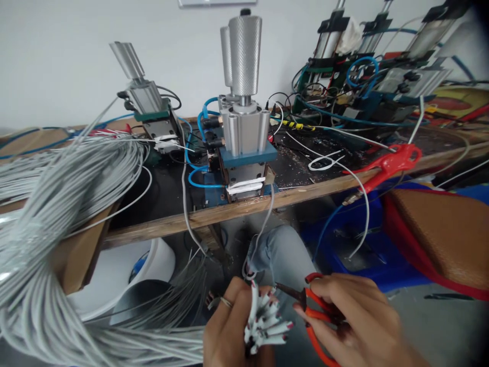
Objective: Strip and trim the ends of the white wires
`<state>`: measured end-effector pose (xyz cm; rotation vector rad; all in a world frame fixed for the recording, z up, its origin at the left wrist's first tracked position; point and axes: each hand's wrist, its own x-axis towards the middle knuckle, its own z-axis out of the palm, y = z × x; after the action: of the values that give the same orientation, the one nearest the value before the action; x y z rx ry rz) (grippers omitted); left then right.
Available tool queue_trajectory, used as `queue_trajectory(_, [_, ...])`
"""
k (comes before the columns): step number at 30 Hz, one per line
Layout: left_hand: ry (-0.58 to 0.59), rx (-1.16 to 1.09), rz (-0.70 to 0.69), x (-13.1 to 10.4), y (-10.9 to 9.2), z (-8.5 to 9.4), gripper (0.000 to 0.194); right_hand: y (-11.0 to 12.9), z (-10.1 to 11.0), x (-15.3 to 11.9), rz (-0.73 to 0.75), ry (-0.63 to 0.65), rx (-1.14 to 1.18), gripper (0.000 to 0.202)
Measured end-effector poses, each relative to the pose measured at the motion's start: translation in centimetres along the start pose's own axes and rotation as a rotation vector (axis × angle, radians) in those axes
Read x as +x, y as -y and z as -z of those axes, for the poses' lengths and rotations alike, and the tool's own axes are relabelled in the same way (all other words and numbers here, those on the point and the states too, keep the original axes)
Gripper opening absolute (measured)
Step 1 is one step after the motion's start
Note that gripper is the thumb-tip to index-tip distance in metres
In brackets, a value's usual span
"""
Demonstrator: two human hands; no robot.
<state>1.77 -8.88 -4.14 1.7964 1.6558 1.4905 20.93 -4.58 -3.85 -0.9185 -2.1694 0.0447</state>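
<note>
My left hand (225,326) is closed round a bundle of grey-white cables (267,323), whose cut ends fan out toward the right and show small red and dark tips. From that hand the bundle's long part runs off to the left. In my right hand (355,311) is a pair of scissors (319,306) with orange-red handles and dark blades, fingers through and around the handles. The blade tips point left and lie close to the upper cable ends; whether they touch them I cannot tell.
A thick coil of grey cables (76,178) covers the bench's left side. Pneumatic machines (244,127) stand along the wooden-edged bench (305,193). A red air gun (397,163) hangs at the right edge, above a blue bin (355,265) and a brown-seated stool (446,229). A white bucket (164,260) stands below.
</note>
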Motion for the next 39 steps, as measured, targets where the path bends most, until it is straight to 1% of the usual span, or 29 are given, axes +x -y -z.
queue_trajectory(3, [0.023, -0.023, -0.038, -0.1, 0.2, -0.3, 0.027, -0.2, -0.4, -0.2, -0.010, 0.015, 0.008, 0.013])
queue_trajectory(7, [0.027, 0.027, -0.079, -0.9, 1.0, -0.7, 0.029, -0.4, -0.2, 0.0, 0.010, 0.052, 0.019, 0.014])
queue_trajectory(11, [0.057, 0.078, -0.044, -1.9, 1.5, -0.8, 0.027, -0.5, 0.0, -0.2, 0.011, 0.111, 0.008, 0.013])
queue_trajectory(14, [0.090, 0.073, -0.011, -2.1, 1.6, -0.6, 0.029, -0.5, -0.2, -0.7, -0.001, 0.087, -0.007, 0.012])
queue_trajectory(18, [0.096, 0.013, -0.035, -1.5, 1.4, -0.4, 0.031, -0.1, -0.8, -0.7, -0.023, 0.053, 0.011, 0.016])
queue_trajectory(22, [0.076, -0.051, -0.020, -0.8, 1.2, -0.2, 0.025, 0.3, -1.1, -0.7, -0.038, 0.042, 0.013, 0.017])
queue_trajectory(27, [0.070, -0.075, 0.015, -0.9, 1.1, 0.0, 0.019, 0.3, -1.3, -1.1, -0.062, 0.045, 0.039, 0.019])
queue_trajectory(30, [0.076, -0.104, 0.050, -0.8, 1.0, 0.0, 0.018, 0.1, -1.2, -1.3, -0.072, 0.071, 0.056, 0.019])
queue_trajectory(32, [0.089, -0.136, 0.060, -0.5, 0.8, 0.0, 0.018, 0.0, -1.1, -1.2, -0.088, 0.116, 0.078, 0.019])
queue_trajectory(37, [0.184, -0.214, 0.115, 0.3, 0.7, 0.2, 0.019, 0.3, -1.0, -0.8, -0.158, 0.204, 0.112, 0.023])
queue_trajectory(39, [0.188, -0.226, 0.134, 0.2, 0.8, 0.3, 0.019, 0.6, -1.2, -0.7, -0.191, 0.222, 0.119, 0.025])
